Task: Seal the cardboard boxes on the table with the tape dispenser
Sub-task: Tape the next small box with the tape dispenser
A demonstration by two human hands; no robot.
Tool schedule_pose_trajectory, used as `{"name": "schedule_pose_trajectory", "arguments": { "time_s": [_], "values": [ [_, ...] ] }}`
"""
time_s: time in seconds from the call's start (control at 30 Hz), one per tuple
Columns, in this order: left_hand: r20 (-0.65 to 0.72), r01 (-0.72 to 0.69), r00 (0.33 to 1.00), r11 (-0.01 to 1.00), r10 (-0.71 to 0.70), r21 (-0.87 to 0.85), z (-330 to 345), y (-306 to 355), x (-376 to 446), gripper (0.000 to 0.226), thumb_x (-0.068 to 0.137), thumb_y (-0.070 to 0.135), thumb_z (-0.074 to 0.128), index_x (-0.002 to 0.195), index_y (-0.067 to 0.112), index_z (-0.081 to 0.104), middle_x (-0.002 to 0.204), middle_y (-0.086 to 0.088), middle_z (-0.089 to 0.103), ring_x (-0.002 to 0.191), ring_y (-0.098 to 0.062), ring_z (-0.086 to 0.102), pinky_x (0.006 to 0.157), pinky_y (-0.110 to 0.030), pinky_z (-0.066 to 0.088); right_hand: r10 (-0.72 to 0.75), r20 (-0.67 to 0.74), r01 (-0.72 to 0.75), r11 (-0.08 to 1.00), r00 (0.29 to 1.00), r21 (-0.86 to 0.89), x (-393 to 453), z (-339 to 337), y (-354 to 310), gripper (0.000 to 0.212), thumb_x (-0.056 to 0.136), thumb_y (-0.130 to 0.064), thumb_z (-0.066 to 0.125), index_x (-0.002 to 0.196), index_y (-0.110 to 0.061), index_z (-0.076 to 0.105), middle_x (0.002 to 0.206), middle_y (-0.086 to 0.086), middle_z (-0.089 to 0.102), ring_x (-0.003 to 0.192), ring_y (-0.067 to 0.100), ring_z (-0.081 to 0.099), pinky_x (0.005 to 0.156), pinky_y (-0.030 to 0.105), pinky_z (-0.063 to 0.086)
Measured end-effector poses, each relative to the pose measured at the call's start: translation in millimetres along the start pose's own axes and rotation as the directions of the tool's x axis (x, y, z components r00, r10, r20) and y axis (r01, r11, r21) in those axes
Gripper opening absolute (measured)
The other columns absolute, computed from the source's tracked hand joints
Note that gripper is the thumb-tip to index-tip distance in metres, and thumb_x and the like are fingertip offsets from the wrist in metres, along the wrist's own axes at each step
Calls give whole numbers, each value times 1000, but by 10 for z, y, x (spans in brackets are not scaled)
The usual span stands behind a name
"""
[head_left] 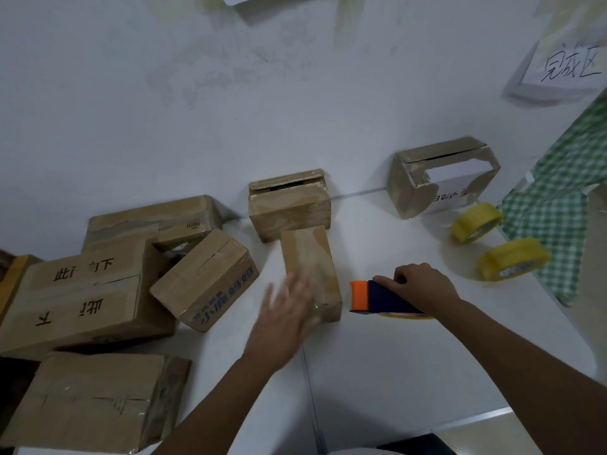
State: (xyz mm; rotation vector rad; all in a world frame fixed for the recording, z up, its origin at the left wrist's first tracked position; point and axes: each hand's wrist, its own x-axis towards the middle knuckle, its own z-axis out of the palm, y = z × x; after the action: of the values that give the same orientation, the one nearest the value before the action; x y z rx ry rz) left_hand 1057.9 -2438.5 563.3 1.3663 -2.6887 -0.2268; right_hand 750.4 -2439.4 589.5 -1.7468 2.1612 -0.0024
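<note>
A small taped cardboard box (312,257) lies in the middle of the white table (394,372). My left hand (285,320), blurred and with fingers spread, is over its near left side. My right hand (423,287) grips the blue and orange tape dispenser (377,297), which rests on the table just right of that box. Another small box (289,205) stands behind it against the wall. A box with blue lettering (205,280) lies to the left.
Several larger boxes (78,300) are piled at the left, one (88,399) at the near left edge. A torn box (440,178) stands at the back right. Two yellow tape rolls (476,221) (512,259) lie beside a green checked cloth (558,208).
</note>
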Motion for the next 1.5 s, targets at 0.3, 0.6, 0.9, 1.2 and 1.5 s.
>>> {"name": "schedule_pose_trajectory", "arguments": {
  "time_s": [0.3, 0.6, 0.9, 1.2, 1.5],
  "values": [
    [294, -276, 920, 961, 260, 14, 99, -140, 156, 68, 101, 58, 29, 158, 26, 10, 166, 7, 9, 151, -14, 7, 123, -37, 10, 3, 3, -3, 1000, 1000, 7, 3, -16, 68, 55, 84, -76, 41, 75, -25, 62, 71, -6, 62, 65, 9, 58, 57, 24, 42],
    [244, -152, 961, 986, 132, 65, 152, 184, 859, 57, 106, 50, 16, 158, 28, 10, 166, 10, -1, 152, -15, -7, 122, -46, -1, 19, -2, -19, 1000, 1000, 5, -55, 38, 132, 58, 81, -79, 39, 75, -25, 60, 68, -7, 60, 61, 9, 57, 52, 22, 38],
    [199, -183, 968, 973, 153, 141, 312, 78, 793, 65, 102, 55, 3, 158, 23, 7, 165, 8, -2, 152, -19, -7, 121, -56, 6, -24, -31, 23, 1000, 999, -15, -60, 2, 195, 63, 79, -84, 33, 76, -25, 57, 65, -7, 57, 60, 9, 55, 51, 23, 38],
    [220, -201, 960, 973, 172, 116, 302, 70, 804, 64, 102, 56, 5, 158, 24, 9, 165, 7, 3, 153, -18, -4, 121, -56, 8, -1, -18, 1, 1000, 1000, -13, -119, 34, 393, 61, 81, -81, 34, 73, -25, 55, 64, -6, 57, 57, 8, 54, 51, 23, 38],
    [200, -186, 966, 978, 164, 93, 284, 74, 792, 68, 100, 58, -3, 158, 26, 11, 165, 9, 0, 152, -17, -6, 122, -52, 3, 40, 143, -49, 997, 989, 57, -59, -51, 432, 53, 85, -75, 39, 80, -24, 56, 75, -4, 59, 67, 10, 55, 57, 25, 39]
  ]
}}
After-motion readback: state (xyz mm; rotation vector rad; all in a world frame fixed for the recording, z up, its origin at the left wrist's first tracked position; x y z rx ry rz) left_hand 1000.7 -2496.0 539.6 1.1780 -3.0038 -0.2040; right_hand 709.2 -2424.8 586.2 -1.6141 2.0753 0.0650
